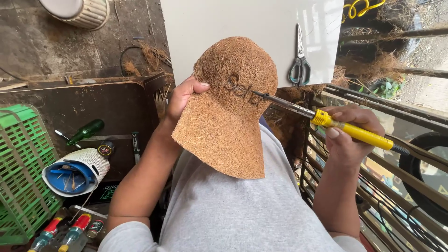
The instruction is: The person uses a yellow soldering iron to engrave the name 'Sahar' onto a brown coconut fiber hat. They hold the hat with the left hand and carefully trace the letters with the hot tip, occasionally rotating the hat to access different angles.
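A brown cap (228,107) made of coconut fibre is held up over my lap, brim towards me. My left hand (183,95) grips its left side, thumb on the front. My right hand (347,133) holds a soldering iron (326,120) with a yellow handle. Its metal tip touches the cap's front panel, at the right end of dark burnt lettering. A black cord runs off the handle to the right.
Scissors (299,65) with grey handles lie on a white board (252,23) beyond the cap. At the left are a green plastic crate (21,172), a green bottle (86,131), a blue-lined mesh cap (74,173) and screwdrivers (60,233). A metal railing (396,168) runs along the right.
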